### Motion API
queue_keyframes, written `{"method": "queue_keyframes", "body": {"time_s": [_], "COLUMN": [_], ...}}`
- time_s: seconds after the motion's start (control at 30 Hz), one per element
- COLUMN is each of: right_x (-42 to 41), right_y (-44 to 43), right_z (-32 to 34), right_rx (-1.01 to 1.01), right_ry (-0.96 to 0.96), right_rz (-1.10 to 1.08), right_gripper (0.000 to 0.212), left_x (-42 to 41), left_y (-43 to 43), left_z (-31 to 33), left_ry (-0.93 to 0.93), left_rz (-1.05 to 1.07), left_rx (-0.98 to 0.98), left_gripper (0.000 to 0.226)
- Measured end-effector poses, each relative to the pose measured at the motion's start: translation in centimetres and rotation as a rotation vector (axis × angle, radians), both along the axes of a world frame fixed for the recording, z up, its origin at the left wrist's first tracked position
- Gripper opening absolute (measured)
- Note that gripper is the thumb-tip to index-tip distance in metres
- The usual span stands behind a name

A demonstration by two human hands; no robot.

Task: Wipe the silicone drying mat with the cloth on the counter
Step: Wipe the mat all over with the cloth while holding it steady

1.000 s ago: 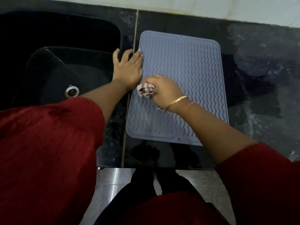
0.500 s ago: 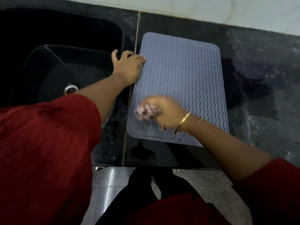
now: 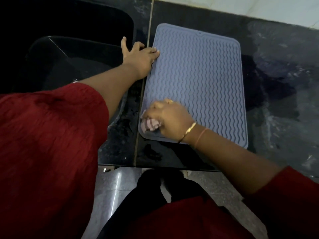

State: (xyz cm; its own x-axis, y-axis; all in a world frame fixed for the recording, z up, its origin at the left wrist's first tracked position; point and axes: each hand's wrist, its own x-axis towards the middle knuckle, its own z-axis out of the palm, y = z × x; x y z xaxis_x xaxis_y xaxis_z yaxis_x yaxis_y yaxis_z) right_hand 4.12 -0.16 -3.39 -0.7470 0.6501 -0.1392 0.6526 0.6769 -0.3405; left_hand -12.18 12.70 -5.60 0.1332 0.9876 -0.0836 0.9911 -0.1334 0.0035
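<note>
The silicone drying mat (image 3: 198, 80), grey-blue with wavy ribs, lies flat on the dark stone surface (image 3: 279, 118). It sits just right of the black sink (image 3: 69, 54), its long sides running from 12 to 6 o'clock.

The right hand (image 3: 170, 116) is at the mat's 7 o'clock corner, its fingers curled tight round a bunched striped cloth (image 3: 150, 125) that presses on the mat there. The left hand (image 3: 139, 57) lies flat at the mat's 10 o'clock edge. Its fingers (image 3: 152, 51) are straight and hold nothing; their tips touch the mat's rim and the thumb is spread toward the sink.

A second ago the cloth was at about 9 o'clock on the mat, close under the left hand. It has since been drawn down the left side to the near corner. The left hand has kept its place on the rim.

A pale seam (image 3: 148, 31) in the stone runs along the mat's left side. A darker wet-looking patch (image 3: 255, 87) lies at the mat's 3 o'clock, and a pale wall (image 3: 241, 7) is at 12 o'clock. The right wrist wears a gold bangle (image 3: 190, 129), and that forearm covers part of the mat's near edge around 6 o'clock. A red sleeve (image 3: 48, 144) hides the sink's near part.
</note>
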Motion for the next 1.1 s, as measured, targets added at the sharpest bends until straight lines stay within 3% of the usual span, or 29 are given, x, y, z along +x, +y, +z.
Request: {"method": "queue_keyframes", "body": {"time_s": [0.2,0.27,0.37,0.43,0.57,0.87,0.93,1.0,1.1], "right_x": [1.2,1.2,0.2,-1.0,-2.3,-0.3,0.8,1.4,1.0], "right_y": [-2.2,-0.7,3.6,5.6,4.4,-2.8,-2.8,-1.3,3.3], "right_z": [1.4,2.3,2.8,2.4,0.5,1.5,1.8,2.3,2.5], "right_rx": [-0.191,-0.247,-0.134,-0.074,0.009,0.006,-0.160,-0.300,-0.134], "right_ry": [0.018,0.154,0.298,0.208,-0.092,-0.179,-0.044,0.198,0.329], "right_rz": [0.107,-0.002,-0.234,-0.316,-0.185,0.115,0.114,-0.030,-0.266], "right_gripper": [0.049,0.043,0.037,0.031,0.035,0.043,0.039,0.036,0.033], "left_x": [0.4,0.3,0.2,0.1,0.2,0.2,0.2,0.3,0.3], "left_y": [-0.3,-0.3,-0.2,-0.2,-0.4,-0.6,-0.7,-0.8,-0.8], "left_z": [0.3,0.3,0.1,0.0,0.1,0.3,0.3,0.2,0.1], "left_ry": [0.052,0.032,-0.028,-0.048,-0.044,0.010,-0.005,-0.024,-0.047], "left_rz": [0.022,0.028,0.035,0.038,0.027,0.025,0.032,0.041,0.044], "left_rx": [-0.048,-0.064,-0.084,-0.086,-0.066,-0.069,-0.074,-0.074,-0.076], "left_gripper": [0.053,0.053,0.051,0.050,0.051,0.054,0.055,0.056,0.056]}}
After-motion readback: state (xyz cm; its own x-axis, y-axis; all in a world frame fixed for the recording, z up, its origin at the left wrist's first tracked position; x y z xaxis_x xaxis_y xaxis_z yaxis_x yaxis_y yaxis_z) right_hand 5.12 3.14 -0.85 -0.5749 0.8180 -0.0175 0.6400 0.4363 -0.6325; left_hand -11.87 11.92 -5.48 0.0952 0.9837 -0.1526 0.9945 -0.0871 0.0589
